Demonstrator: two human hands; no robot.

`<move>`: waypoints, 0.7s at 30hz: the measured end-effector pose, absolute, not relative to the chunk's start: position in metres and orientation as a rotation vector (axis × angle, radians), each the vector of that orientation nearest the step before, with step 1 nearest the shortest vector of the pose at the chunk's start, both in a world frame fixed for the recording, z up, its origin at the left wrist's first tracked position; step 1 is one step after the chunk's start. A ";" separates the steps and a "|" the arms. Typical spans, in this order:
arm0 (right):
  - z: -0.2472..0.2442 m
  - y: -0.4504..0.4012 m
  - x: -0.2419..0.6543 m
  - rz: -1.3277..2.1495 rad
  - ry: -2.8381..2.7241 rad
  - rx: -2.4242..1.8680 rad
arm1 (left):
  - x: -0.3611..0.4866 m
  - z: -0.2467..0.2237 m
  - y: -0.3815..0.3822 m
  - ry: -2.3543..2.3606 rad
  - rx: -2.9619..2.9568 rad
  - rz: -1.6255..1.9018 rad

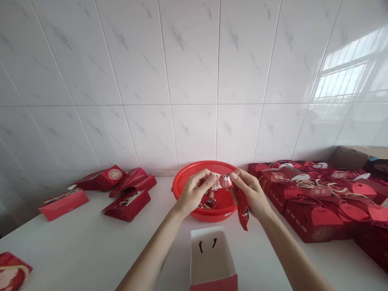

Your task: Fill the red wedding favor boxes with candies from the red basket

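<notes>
Both hands are raised over the near part of a red plastic basket (185, 174). My left hand (191, 193) pinches a small white wrapped candy (216, 182) with red print between thumb and fingers. Pinched in my right hand (251, 194) is a shiny red wrapped candy (225, 180), right beside the white one. A larger red foil packet (243, 212) hangs below the right palm, partly hidden by the fingers. Several small wrapped candies (209, 203) lie in the basket. Nearer to me stands an open box (212, 260), white inside, with two dark ribbon ends in it.
On the right, many closed red gift boxes (312, 218) with cord handles stand packed together, a brown carton (357, 155) behind them. Several folded red boxes (129, 204) lie at the left. A red bag-like piece (13, 270) with cord sits at the near left. A tiled wall (194, 81) rises behind.
</notes>
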State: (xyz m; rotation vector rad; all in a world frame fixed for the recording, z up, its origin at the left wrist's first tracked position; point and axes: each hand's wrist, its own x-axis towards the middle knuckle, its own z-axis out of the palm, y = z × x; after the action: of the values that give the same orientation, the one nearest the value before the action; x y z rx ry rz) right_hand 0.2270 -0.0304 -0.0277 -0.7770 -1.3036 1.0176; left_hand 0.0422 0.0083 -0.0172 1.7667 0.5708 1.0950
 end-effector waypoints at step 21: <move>-0.024 -0.034 0.225 1.103 -1.249 -0.712 | 0.043 -0.016 0.007 0.480 1.878 1.202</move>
State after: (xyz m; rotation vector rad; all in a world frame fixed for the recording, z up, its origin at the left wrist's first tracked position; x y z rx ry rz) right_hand 0.2248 -0.0336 -0.0244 -0.7119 -1.2494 1.1029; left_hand 0.0428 0.0066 -0.0155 1.8777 0.4795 1.2021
